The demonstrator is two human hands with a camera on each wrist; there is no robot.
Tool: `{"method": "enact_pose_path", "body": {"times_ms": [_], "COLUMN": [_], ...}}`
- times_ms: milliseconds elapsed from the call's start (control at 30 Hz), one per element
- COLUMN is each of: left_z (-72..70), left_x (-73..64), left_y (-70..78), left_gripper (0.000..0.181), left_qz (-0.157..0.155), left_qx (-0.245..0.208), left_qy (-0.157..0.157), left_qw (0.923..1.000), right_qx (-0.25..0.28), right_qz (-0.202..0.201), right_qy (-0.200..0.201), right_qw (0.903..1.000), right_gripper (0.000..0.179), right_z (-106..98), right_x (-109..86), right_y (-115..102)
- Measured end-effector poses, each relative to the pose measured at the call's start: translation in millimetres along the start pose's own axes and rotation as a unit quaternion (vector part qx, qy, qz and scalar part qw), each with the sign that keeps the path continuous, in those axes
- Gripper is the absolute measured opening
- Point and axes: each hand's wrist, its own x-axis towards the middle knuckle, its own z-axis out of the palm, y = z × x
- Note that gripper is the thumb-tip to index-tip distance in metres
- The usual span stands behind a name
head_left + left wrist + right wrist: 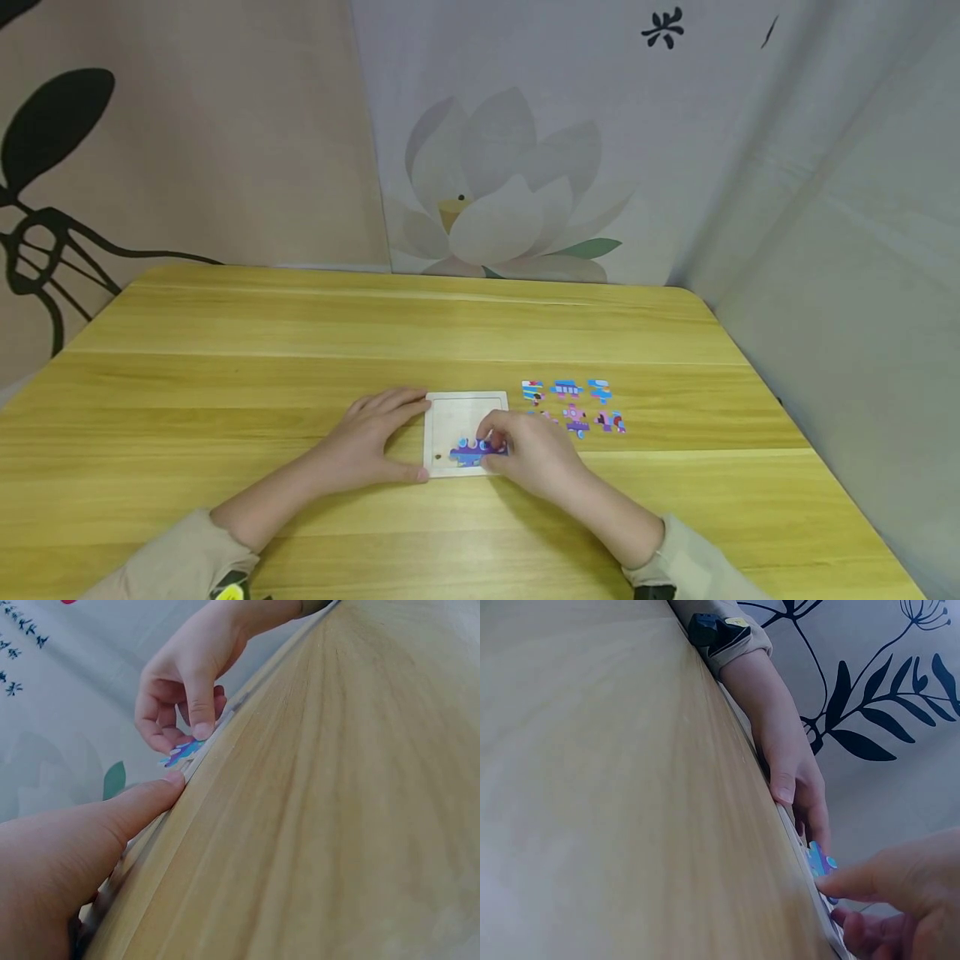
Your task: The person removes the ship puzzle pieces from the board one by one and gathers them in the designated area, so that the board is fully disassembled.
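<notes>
A square, pale wooden puzzle tray [461,417] lies flat on the table. My left hand [367,442] rests against its left side, fingers at the far corner and thumb at the near corner. Over the tray's near right part, my right hand [540,457] pinches a blue-and-purple jigsaw piece [469,452] between thumb and fingers. In the left wrist view that piece [182,753] shows tilted a little above the tray's edge, under the right thumb. The right fingers hide part of it. Bare wood shows across the rest of the tray.
Several loose jigsaw pieces [576,414] in pink, blue and purple lie in two rows right of the tray, the right hand partly covering one. The wooden table [300,333] reaches back to a printed curtain [510,167].
</notes>
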Motion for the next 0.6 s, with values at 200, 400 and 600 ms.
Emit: {"method": "enact_pose_path", "body": {"times_ms": [200,400,600], "left_z": [-0.1,-0.6,-0.9], "left_x": [0.1,-0.4,-0.5], "left_y": [-0.3,-0.3,-0.3], "left_gripper": [0.101,0.1,0.1], "left_qz": [-0.001,-0.001,0.001], "left_qx": [0.001,0.0,0.003], "left_qy": [-0.001,-0.004,-0.002], "left_qw": [1.0,1.0,1.0], "right_qx": [0.017,0.068,0.143], "right_qz": [-0.002,-0.014,-0.028], "right_qy": [0.003,0.0,-0.007], "right_qw": [0.9998,0.9976,0.9893], "right_gripper": [0.023,0.019,0.016], "right_z": [1,3,1], "right_x": [0.1,0.5,1.5], "right_y": [1,7,10]}}
